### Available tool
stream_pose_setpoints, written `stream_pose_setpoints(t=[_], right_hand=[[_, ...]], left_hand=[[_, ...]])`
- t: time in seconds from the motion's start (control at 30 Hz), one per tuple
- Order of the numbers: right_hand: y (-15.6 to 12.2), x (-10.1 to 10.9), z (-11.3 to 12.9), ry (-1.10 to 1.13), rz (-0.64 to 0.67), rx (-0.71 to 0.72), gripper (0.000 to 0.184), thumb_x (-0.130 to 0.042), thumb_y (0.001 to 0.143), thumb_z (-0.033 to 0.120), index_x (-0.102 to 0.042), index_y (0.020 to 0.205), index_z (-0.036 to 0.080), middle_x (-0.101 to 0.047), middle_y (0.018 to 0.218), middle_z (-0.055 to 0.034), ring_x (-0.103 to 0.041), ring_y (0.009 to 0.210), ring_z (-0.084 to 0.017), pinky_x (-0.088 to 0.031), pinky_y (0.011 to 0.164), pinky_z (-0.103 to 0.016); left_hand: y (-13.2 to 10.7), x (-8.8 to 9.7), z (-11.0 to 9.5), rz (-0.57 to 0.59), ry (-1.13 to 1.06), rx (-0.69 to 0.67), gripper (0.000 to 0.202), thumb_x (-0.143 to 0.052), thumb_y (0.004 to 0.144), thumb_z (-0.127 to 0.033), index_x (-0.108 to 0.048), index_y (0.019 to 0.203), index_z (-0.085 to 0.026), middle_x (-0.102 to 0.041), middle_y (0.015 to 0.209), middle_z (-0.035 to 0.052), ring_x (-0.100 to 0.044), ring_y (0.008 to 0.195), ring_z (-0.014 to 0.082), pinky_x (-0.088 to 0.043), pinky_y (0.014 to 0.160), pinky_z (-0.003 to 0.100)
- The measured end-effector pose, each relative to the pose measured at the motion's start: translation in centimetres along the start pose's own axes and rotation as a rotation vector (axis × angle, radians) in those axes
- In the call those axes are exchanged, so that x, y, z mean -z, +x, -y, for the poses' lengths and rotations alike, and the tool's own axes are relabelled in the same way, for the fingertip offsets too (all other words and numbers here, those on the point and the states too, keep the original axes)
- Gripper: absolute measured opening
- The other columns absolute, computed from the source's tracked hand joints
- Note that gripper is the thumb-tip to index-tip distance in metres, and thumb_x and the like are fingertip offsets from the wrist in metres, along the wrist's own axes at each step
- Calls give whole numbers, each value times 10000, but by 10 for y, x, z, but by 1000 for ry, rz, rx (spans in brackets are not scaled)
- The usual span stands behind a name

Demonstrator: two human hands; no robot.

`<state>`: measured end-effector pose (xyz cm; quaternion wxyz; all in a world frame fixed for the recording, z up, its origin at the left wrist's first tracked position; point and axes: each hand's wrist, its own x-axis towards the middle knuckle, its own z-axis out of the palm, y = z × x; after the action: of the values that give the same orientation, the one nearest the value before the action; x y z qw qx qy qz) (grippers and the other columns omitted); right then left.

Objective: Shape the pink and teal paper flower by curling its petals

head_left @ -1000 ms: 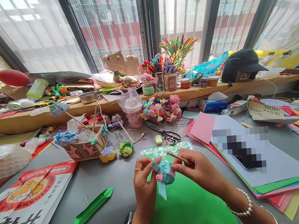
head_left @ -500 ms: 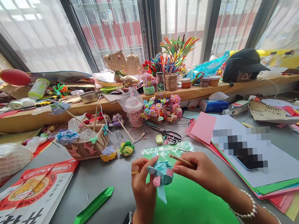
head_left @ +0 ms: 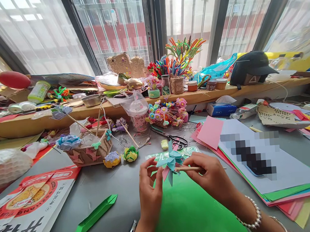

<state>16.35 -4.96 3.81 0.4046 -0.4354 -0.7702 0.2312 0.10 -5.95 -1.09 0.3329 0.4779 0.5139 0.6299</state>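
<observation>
A folded paper flower (head_left: 172,161) in pale blue and pink, its pointed petals spread out, sits between my two hands above a green paper sheet (head_left: 193,212). My left hand (head_left: 149,187) pinches its lower left side with fingers curled. My right hand (head_left: 211,177) grips a thin wooden stick (head_left: 187,169) laid level, its tip against the flower's middle.
Scissors (head_left: 176,141) and small paper balls (head_left: 130,154) lie just beyond the flower. A woven basket (head_left: 90,152) stands at left, a folded green strip (head_left: 94,216) near the front, stacked coloured paper (head_left: 281,178) at right. A cluttered wooden sill (head_left: 25,123) runs along the windows.
The flower has been turned and raised, its petals now fanned out. The stick has swung from slanting to level with its tip at the flower's centre.
</observation>
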Motion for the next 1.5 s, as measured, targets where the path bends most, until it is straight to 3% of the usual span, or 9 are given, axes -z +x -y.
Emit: stream_pose_setpoints(t=[0.1,0.17,0.23,0.4,0.63,0.8,1.2,1.3,1.5], right_hand=[[0,1,-4,-63,-76,54,102,-544,774,165,-638,733,168,-565,631,-6,-497,552,-117,-345,481,-210],[1,1,-6,-102,-114,86,109,-537,774,159,-636,728,163,-554,618,-7,-486,527,-114,-343,468,-211],[1,-1,-7,-120,-129,111,116,-529,779,164,-635,733,163,-552,621,-12,-486,524,-115,-350,461,-210],[-1,-5,-7,-124,-140,160,106,-522,772,146,-624,795,162,-566,668,-24,-496,533,-116,-388,468,-208],[-1,-6,-6,-46,-173,164,105,-539,797,169,-605,716,177,-551,628,-8,-502,542,-114,-371,453,-199],[-1,-7,-8,-47,-185,134,102,-536,790,145,-603,721,180,-551,634,-5,-499,540,-112,-359,464,-205],[-1,-8,-10,-109,-198,130,116,-508,805,126,-587,736,175,-551,666,-8,-507,566,-112,-378,506,-209],[0,-7,-12,-169,-202,194,117,-503,821,150,-587,743,170,-555,664,-16,-511,559,-114,-386,517,-213],[0,-5,-17,-301,-252,465,141,-500,847,191,-597,746,170,-566,627,-23,-517,560,-121,-386,534,-220]], left_hand=[[1,-4,-12,249,-368,363,297,-604,713,-372,-595,922,-162,-626,818,46,-591,700,155,-475,669,285],[1,-6,-16,376,-486,494,297,-672,648,-364,-631,834,-136,-639,718,37,-587,613,138,-473,619,267],[1,-7,-18,413,-502,548,276,-725,597,-329,-649,769,-127,-634,657,23,-577,573,120,-464,584,243],[2,-7,-17,417,-530,589,224,-750,571,-309,-655,660,-127,-614,610,7,-561,553,99,-455,575,226],[1,-7,-18,511,-548,631,288,-733,587,-377,-651,720,-135,-552,579,-20,-490,509,61,-439,531,191],[-1,-7,-14,511,-581,680,234,-722,624,-330,-621,641,-120,-544,565,-14,-500,488,52,-441,504,171],[-2,-8,-9,511,-623,737,207,-720,642,-279,-605,651,-107,-567,569,-4,-529,481,52,-453,507,167],[-2,-8,-9,515,-619,743,214,-721,639,-285,-604,661,-108,-566,576,-1,-530,488,57,-449,513,173],[-3,-8,-11,515,-629,693,222,-738,599,-292,-597,628,-123,-538,563,-10,-506,502,70,-446,506,194]])
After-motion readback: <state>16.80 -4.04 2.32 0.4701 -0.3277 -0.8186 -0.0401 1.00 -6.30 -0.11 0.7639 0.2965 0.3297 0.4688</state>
